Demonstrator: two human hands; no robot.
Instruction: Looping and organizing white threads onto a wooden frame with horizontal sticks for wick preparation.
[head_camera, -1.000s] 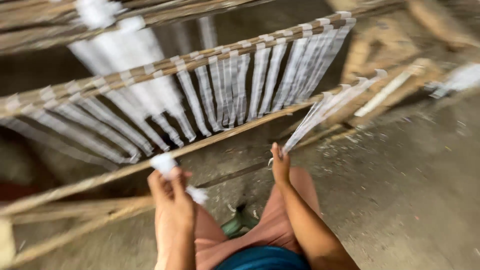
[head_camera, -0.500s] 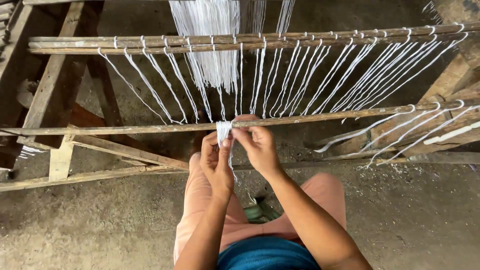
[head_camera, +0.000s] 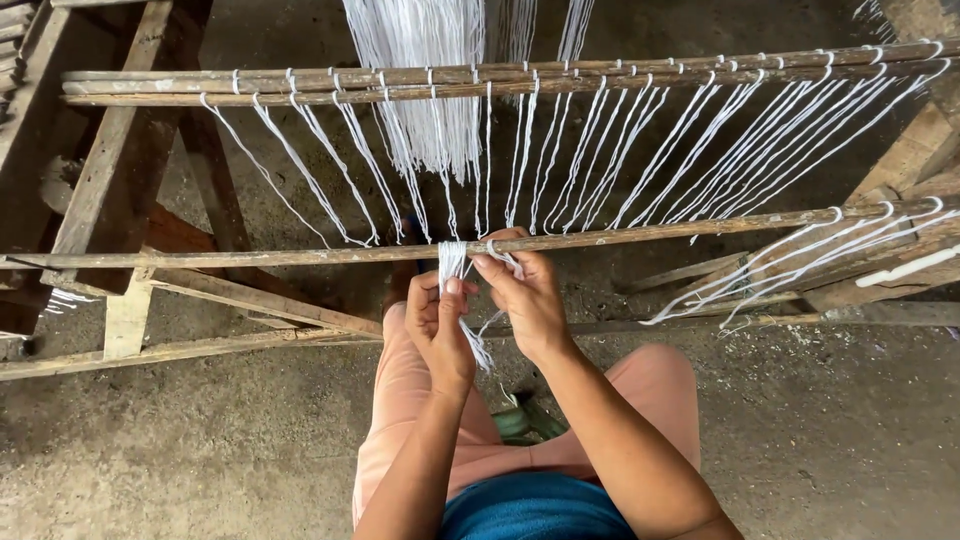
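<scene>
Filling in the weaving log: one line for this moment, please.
left hand: pinches white thread bundle | right hand: fingers on same bundle | at lower wooden rod

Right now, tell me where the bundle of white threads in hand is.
Head view, centre: the thread bundle hangs from the lower wooden rod, pinched between the left hand and right hand.

Soft, even daylight, sharp focus (corners slightly darker).
</scene>
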